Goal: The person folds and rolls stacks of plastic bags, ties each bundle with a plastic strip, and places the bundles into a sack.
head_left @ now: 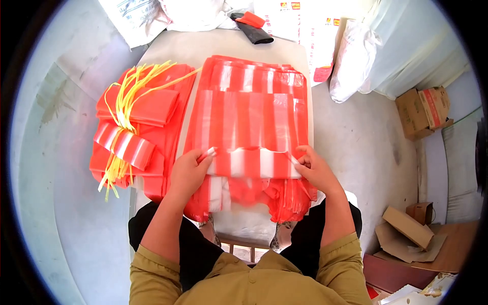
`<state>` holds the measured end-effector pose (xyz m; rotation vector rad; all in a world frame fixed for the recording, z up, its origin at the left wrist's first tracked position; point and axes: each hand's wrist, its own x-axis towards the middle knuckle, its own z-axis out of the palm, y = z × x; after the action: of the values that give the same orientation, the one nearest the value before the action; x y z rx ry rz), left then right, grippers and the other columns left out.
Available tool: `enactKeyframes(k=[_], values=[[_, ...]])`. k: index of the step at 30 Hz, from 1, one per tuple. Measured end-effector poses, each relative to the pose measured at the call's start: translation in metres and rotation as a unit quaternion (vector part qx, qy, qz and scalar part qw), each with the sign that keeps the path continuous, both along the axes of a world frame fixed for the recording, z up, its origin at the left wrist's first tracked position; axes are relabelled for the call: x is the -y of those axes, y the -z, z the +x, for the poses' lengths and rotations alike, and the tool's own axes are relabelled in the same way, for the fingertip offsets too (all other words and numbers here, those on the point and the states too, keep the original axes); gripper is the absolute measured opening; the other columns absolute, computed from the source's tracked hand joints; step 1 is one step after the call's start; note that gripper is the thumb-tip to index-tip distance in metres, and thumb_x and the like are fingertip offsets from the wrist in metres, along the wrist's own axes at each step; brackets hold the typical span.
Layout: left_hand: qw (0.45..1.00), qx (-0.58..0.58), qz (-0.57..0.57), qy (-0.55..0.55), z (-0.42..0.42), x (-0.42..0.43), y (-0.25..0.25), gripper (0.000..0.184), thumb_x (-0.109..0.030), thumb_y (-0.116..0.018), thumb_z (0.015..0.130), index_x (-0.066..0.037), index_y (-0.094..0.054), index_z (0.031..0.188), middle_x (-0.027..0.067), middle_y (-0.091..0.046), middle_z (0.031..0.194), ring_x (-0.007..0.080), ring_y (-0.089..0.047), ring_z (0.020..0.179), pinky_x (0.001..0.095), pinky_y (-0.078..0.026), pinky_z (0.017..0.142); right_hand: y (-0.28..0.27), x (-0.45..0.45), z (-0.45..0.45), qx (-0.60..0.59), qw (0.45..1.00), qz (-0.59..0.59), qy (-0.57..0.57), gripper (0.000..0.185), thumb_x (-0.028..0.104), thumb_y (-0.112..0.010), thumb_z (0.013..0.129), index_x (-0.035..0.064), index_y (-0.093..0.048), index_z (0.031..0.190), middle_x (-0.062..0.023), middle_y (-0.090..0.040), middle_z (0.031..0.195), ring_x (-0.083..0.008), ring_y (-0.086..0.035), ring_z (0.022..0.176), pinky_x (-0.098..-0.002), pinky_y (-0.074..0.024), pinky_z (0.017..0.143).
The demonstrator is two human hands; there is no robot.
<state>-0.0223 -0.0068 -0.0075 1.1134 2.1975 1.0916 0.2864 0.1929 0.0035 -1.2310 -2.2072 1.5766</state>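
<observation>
A stack of red-and-white striped plastic bags [244, 117] lies on the table in front of me. Along its near part runs a folded band of striped plastic bag [249, 162]. My left hand [190, 170] pinches the left end of this band, and my right hand [315, 168] pinches its right end. Below the band, loose crumpled bag edges [287, 198] hang toward my lap. To the left lies a pile of red plastic bags [147, 104] with a rolled striped bundle [123, 145] and a bunch of yellow ties [124, 101] on it.
White sacks [190, 12] and a black roll [254, 33] with a red piece lie at the table's far end. A white plastic bundle [355, 61] leans at the far right. Cardboard boxes [422, 114] stand by the right wall, and opened cardboard [406, 236] lies lower right.
</observation>
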Motion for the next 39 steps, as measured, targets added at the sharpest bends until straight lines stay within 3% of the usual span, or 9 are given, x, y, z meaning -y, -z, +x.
enactKeyframes(k=[2, 5, 12, 15, 18, 21, 27, 33, 39], values=[[1.000, -0.006, -0.008, -0.014, 0.001, -0.002, 0.000, 0.028, -0.027, -0.069, 0.095, 0.002, -0.069, 0.095, 0.0185, -0.066, 0.076, 0.0300, -0.065, 0.071, 0.0399, -0.049, 0.066, 0.003, 0.004, -0.001, -0.002, 0.999, 0.020, 0.028, 0.034, 0.009, -0.062, 0.098, 0.0040, -0.051, 0.130, -0.0023, -0.066, 0.091, -0.0104, -0.060, 0.083, -0.0287, -0.0493, 0.074], [1.000, -0.003, -0.019, -0.018, 0.003, -0.006, -0.001, 0.028, -0.027, -0.069, 0.095, 0.001, -0.068, 0.096, 0.0185, -0.068, 0.080, 0.0307, -0.066, 0.073, 0.0403, -0.050, 0.068, 0.015, 0.007, 0.000, 0.038, 0.992, 0.111, 0.040, 0.026, 0.010, -0.061, 0.098, 0.0043, -0.052, 0.121, -0.0036, -0.067, 0.090, -0.0121, -0.061, 0.084, -0.0304, -0.0496, 0.075], [0.999, -0.016, -0.004, -0.029, -0.004, 0.000, 0.013, 0.026, -0.025, -0.068, 0.095, -0.003, -0.057, 0.105, 0.0182, -0.067, 0.084, 0.0320, -0.065, 0.075, 0.0399, -0.051, 0.070, 0.008, 0.015, -0.008, 0.027, 0.984, 0.176, 0.023, 0.014, 0.009, -0.056, 0.099, 0.0022, -0.060, 0.109, -0.0131, -0.067, 0.092, -0.0276, -0.063, 0.086, -0.0358, -0.0510, 0.080], [0.999, 0.026, -0.045, -0.002, -0.011, 0.008, 0.006, 0.024, -0.017, -0.067, 0.095, -0.004, -0.053, 0.109, 0.0154, -0.067, 0.087, 0.0288, -0.065, 0.075, 0.0391, -0.051, 0.071, 0.016, 0.017, -0.006, -0.009, 0.979, 0.202, 0.018, 0.014, 0.007, -0.053, 0.099, 0.0012, -0.065, 0.105, -0.0141, -0.066, 0.095, -0.0298, -0.063, 0.089, -0.0366, -0.0510, 0.084], [0.985, 0.161, -0.030, 0.049, -0.020, 0.018, 0.013, 0.022, -0.010, -0.068, 0.091, -0.003, -0.057, 0.109, 0.0111, -0.067, 0.092, 0.0241, -0.065, 0.078, 0.0376, -0.052, 0.073, 0.020, 0.016, -0.003, -0.010, 0.977, 0.215, 0.009, 0.016, 0.008, -0.054, 0.099, 0.0007, -0.067, 0.104, -0.0132, -0.065, 0.100, -0.0293, -0.063, 0.094, -0.0369, -0.0509, 0.086], [0.984, 0.163, -0.022, 0.069, -0.020, 0.021, 0.016, 0.027, -0.007, -0.071, 0.088, -0.003, -0.060, 0.112, 0.0095, -0.069, 0.099, 0.0207, -0.067, 0.089, 0.0347, -0.053, 0.081, 0.013, 0.014, -0.002, 0.003, 0.983, 0.186, -0.007, 0.017, 0.010, -0.061, 0.097, 0.0007, -0.069, 0.108, -0.0112, -0.062, 0.110, -0.0281, -0.063, 0.101, -0.0372, -0.0508, 0.089], [0.993, 0.083, -0.018, 0.083, -0.012, 0.020, -0.001, 0.038, -0.007, -0.074, 0.084, -0.002, -0.064, 0.120, 0.0141, -0.071, 0.115, 0.0283, -0.066, 0.115, 0.0361, -0.051, 0.097, -0.018, 0.020, 0.000, 0.034, 0.985, 0.156, -0.065, 0.036, 0.010, -0.074, 0.086, 0.0021, -0.070, 0.121, -0.0083, -0.054, 0.127, -0.0257, -0.062, 0.112, -0.0385, -0.0508, 0.094], [0.995, -0.062, 0.029, 0.077, -0.003, 0.016, -0.003, 0.045, 0.000, -0.069, 0.079, -0.004, -0.066, 0.124, 0.0173, -0.069, 0.115, 0.0370, -0.062, 0.112, 0.0424, -0.050, 0.098, -0.016, 0.021, 0.002, 0.052, 0.970, 0.221, -0.087, 0.044, 0.005, -0.069, 0.084, 0.0086, -0.067, 0.128, -0.0140, -0.053, 0.130, -0.0347, -0.064, 0.107, -0.0424, -0.0535, 0.090], [0.985, -0.154, 0.012, 0.080, -0.007, 0.016, -0.001, 0.041, 0.004, -0.069, 0.080, -0.007, -0.071, 0.119, 0.0143, -0.066, 0.108, 0.0349, -0.060, 0.106, 0.0412, -0.047, 0.097, -0.017, 0.021, -0.002, 0.033, 0.941, 0.328, -0.075, 0.036, 0.002, -0.069, 0.084, 0.0104, -0.073, 0.119, -0.0124, -0.060, 0.124, -0.0347, -0.063, 0.106, -0.0424, -0.0534, 0.090]])
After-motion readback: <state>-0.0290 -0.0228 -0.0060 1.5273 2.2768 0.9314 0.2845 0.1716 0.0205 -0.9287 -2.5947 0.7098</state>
